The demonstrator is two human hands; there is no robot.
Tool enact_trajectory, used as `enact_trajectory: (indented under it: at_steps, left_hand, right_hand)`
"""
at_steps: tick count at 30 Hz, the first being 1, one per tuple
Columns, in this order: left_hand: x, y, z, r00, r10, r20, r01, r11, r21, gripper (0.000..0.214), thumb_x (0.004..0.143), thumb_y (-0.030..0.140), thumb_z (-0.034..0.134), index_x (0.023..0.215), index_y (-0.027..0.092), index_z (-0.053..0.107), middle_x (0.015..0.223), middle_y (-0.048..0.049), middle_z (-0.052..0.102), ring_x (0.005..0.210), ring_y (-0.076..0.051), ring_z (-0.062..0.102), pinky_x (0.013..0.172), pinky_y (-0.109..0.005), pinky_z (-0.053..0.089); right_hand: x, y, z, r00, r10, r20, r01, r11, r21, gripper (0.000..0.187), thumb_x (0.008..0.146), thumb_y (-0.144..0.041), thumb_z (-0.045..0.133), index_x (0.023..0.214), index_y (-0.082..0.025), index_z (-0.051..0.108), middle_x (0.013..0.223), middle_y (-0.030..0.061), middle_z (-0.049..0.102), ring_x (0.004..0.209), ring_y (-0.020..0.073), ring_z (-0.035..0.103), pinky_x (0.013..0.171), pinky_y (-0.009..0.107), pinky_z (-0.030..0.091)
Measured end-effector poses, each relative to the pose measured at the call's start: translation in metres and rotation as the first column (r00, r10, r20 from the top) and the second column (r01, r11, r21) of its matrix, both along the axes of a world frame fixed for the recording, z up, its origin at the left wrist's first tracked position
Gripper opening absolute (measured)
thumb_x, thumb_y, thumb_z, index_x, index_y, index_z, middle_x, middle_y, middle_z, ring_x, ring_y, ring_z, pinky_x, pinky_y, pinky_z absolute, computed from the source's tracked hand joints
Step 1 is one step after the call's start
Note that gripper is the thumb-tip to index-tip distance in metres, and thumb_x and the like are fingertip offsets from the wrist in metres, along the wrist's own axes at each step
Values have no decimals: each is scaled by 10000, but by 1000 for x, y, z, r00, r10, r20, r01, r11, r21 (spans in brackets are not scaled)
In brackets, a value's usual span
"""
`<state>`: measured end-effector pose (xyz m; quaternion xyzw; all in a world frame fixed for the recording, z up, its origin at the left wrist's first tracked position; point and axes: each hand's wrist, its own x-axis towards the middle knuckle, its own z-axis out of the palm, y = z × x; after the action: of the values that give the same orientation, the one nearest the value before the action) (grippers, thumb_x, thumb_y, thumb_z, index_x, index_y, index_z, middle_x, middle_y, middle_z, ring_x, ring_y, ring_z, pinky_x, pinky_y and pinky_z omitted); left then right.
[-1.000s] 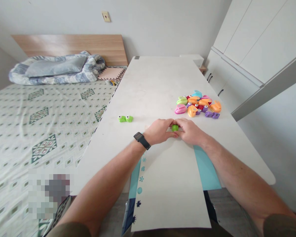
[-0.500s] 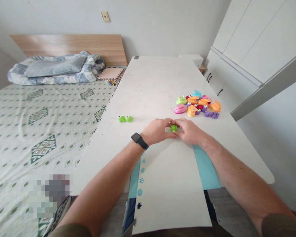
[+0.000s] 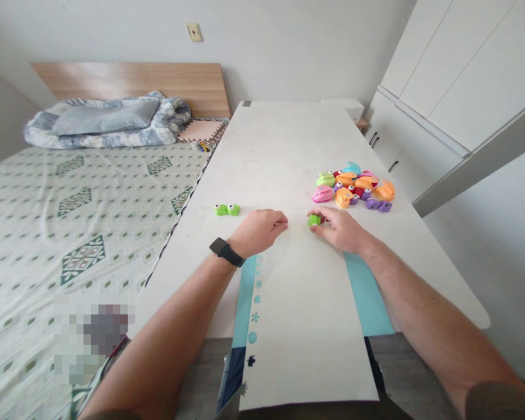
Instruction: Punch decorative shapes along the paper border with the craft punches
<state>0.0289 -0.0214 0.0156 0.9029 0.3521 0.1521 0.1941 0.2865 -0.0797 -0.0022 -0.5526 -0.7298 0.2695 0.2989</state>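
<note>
My right hand (image 3: 339, 228) rests on the white table (image 3: 271, 151) with its fingers closed round a small green punch (image 3: 314, 220) at the far end of a white paper sheet (image 3: 301, 326). My left hand (image 3: 259, 229), a black watch on its wrist, lies curled on the sheet's left far corner and holds nothing. Two more green punches (image 3: 227, 209) sit side by side just beyond and left of that hand. A light blue sheet (image 3: 367, 294) lies under the white one, with punched shapes along its left strip.
A heap of several coloured punches (image 3: 353, 185) lies at the table's right side. A bed (image 3: 70, 204) with a folded quilt stands to the left, white cabinets (image 3: 441, 76) to the right. The sheets overhang the table's near edge.
My hands have parted: the left let go of the green punch and drew back to the left, while the right keeps the punch and has shifted it slightly right.
</note>
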Motion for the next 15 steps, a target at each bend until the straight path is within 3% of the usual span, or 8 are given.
enact_trajectory:
  at_steps: [8, 15]
  left_hand:
    - [-12, -6, -8, 992, 53, 112, -43, 995, -92, 212, 973, 308, 549, 985, 216, 740, 946, -38, 760, 871, -193, 692, 777, -304, 516]
    - [-14, -9, -10, 990, 38, 133, -27, 996, -83, 207, 974, 299, 549, 1003, 209, 734, 969, -41, 755, 884, -189, 691, 796, -307, 521]
  right_hand:
    - [7, 5, -4, 983, -64, -169, 60, 998, -28, 324, 935, -430, 626, 1175, -217, 662, 1007, 37, 703, 921, 209, 631, 847, 339, 494]
    - [0, 5, 6, 888, -66, -456, 16, 994, -112, 318, 940, -507, 616, 1051, -213, 661, 1036, 65, 707, 978, 218, 628, 905, 360, 501]
